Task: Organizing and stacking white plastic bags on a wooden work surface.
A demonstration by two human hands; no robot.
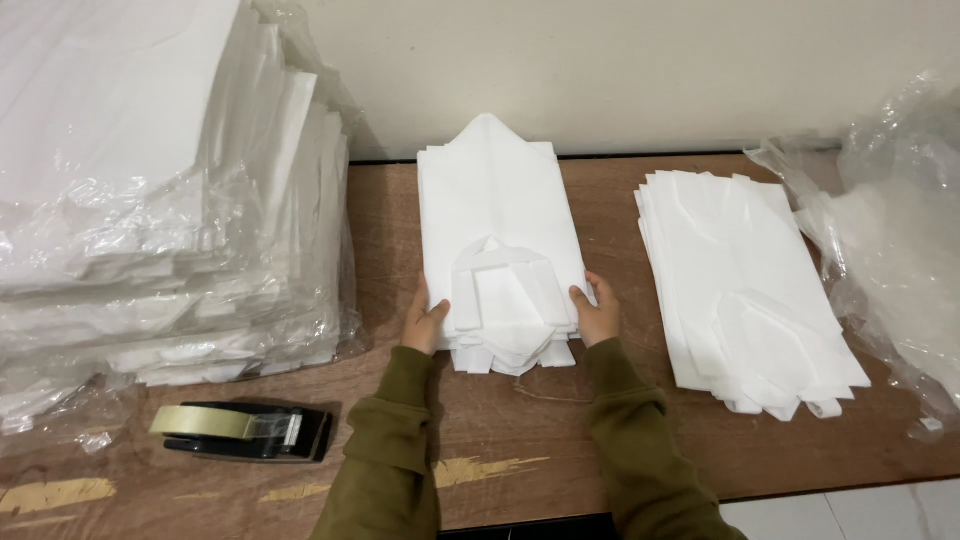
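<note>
White fabric stack [500,240] sits mid-table, and I've got both hands clamped on its near end. Nearest me: olive sleeves [400,450], and off to the left a black tape dispenser [245,432] near the front edge of the wooden table [600,430], well apart from the hands. Left hand [424,320] presses flat against the stack's left side, fingers roughly straight and together, thumb on top. Right hand [598,315] mirrors it on the right side, fingers lightly curled over the edge, so the pile is squeezed between the palms, not pinched or lifted as far as I can tell. Both hands equally near; stack lies directly between them. Long axis runs away from me toward the wall [650,70], folded handle loops at the near end, pointed tip at the far end. Second white stack [740,290] lies to the right, just apart, same orientation, slightly skewed. Big plastic-wrapped bundle [150,200] fills the left; crumpled clear plastic [900,230] at far right.
</note>
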